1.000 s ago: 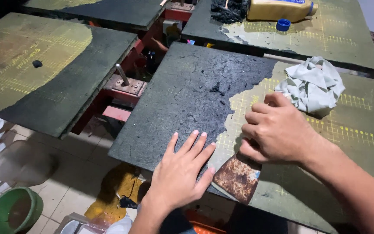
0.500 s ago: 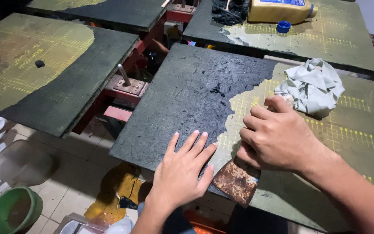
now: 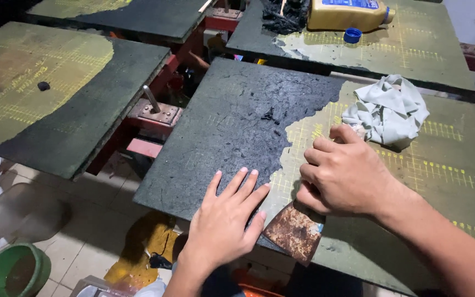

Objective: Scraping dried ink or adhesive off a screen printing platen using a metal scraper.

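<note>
At the near edge of the middle board (image 3: 232,126), one rusty scraper (image 3: 294,231) lies with its blade flat against the surface, partly overhanging that edge. The right hand (image 3: 344,173) is curled tight around the scraper's handle, which its fingers hide. The left hand (image 3: 224,223) lies just beside the blade, palm down, fingers spread and flat on the board's black coating, holding nothing. The coating covers the board's left part; the right part shows bare yellow-green with a grid. One crumpled pale cloth (image 3: 387,110) sits near the board's far right corner, beyond the right hand. Four such boards are in view. On the far right one stand one yellow bottle (image 3: 348,14) on its side and one blue cap (image 3: 352,35) next to it. One green bucket (image 3: 12,270) stands on the floor, lower left.
</note>
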